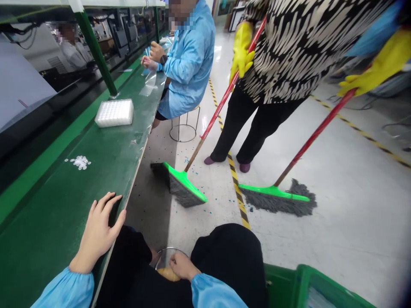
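My left hand (98, 233) lies flat on the edge of the green workbench (58, 201), fingers spread, holding nothing. My right hand (182, 265) rests between my knees, fingers curled on the seat of my stool (167, 256). A small heap of white parts (80, 162) lies on the bench ahead of my left hand. Further along stands a white tray (114, 113).
A person in yellow gloves (241, 53) stands close in front, working two green-headed brooms (183, 184) (278, 199) with red handles over small blue bits on the floor. A co-worker in a blue coat (189, 60) sits further up the bench. A green crate (308, 286) stands at my right.
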A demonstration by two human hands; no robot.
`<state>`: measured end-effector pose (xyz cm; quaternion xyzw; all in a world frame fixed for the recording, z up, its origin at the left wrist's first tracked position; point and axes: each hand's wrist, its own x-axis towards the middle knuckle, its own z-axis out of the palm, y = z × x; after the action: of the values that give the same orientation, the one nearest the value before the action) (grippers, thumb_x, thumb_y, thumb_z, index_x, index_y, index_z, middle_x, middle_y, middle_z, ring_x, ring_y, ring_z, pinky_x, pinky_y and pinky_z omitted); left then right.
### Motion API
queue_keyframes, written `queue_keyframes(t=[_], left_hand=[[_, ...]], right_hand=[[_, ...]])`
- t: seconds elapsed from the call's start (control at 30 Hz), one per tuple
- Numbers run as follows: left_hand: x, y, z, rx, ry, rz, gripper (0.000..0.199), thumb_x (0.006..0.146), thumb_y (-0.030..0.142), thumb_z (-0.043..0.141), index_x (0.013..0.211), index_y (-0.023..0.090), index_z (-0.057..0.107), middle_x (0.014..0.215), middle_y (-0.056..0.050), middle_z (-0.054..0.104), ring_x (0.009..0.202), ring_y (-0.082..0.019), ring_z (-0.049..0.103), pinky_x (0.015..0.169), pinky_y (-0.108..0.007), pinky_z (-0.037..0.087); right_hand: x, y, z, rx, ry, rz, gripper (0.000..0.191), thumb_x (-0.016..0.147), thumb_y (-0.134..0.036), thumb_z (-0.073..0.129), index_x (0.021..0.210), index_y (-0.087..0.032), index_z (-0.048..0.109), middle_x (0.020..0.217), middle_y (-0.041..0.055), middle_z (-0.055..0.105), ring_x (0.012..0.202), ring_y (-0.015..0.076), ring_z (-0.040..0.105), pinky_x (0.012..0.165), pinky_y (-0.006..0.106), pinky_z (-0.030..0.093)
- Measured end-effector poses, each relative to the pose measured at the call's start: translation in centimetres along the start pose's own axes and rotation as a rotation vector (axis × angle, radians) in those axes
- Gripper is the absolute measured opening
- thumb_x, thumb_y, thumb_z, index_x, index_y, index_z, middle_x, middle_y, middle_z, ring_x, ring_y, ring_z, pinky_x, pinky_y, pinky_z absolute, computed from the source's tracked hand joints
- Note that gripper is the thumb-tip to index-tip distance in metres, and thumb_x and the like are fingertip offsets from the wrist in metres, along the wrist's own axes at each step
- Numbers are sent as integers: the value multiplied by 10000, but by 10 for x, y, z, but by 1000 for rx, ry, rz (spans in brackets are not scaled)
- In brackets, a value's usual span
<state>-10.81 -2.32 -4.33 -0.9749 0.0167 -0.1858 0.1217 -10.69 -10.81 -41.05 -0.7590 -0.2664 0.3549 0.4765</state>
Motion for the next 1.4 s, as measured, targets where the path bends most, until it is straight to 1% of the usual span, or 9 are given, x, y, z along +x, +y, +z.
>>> queue_keyframes(t=[0.13,0.3,0.43,0.67,0.93,1.13,1.4], left_hand=[[1,-1,0,18,11,31,446,1012,527,432,1332,236,539,1420,-116,538,1361,-328,477,1181,-604,294],[4,0,0,26,15,41,466,1010,539,413,1324,221,545,1403,-125,544,1351,-343,483,1170,-615,302],[5,1,0,19,11,33,479,1004,544,414,1315,209,554,1400,-128,546,1350,-348,481,1169,-613,309],[3,-1,-1,18,6,29,481,1004,542,415,1325,211,551,1413,-133,536,1362,-341,469,1188,-594,285],[4,1,-1,16,2,33,460,1004,525,427,1325,218,545,1410,-127,538,1370,-339,464,1186,-585,299],[3,0,-1,18,2,34,456,1006,529,422,1330,228,537,1419,-124,532,1369,-340,464,1184,-592,291],[3,-1,1,18,-7,23,464,1009,543,411,1328,231,536,1427,-120,524,1371,-338,468,1191,-601,276]], right_hand=[[-1,-2,-3,7,-39,17,286,1021,-395,586,955,-131,675,983,59,688,968,199,660,929,403,528],[-6,-7,-10,8,-38,35,319,1026,-430,569,972,-134,677,982,58,691,953,198,666,937,411,529],[-9,-8,-13,4,-39,39,312,1025,-427,572,980,-138,679,997,62,693,975,202,664,945,414,527],[-9,-9,-13,6,-45,37,315,1022,-429,576,989,-133,675,1019,67,688,1000,208,657,959,426,520],[-9,-9,-13,5,-55,39,316,1025,-427,570,966,-133,673,1007,64,686,996,206,656,951,419,521],[-10,-10,-14,0,-64,52,305,1022,-419,576,970,-134,670,988,60,683,968,202,656,928,406,525],[-15,-14,-18,2,-58,49,313,1032,-418,564,959,-135,678,977,55,690,969,201,667,947,413,530]])
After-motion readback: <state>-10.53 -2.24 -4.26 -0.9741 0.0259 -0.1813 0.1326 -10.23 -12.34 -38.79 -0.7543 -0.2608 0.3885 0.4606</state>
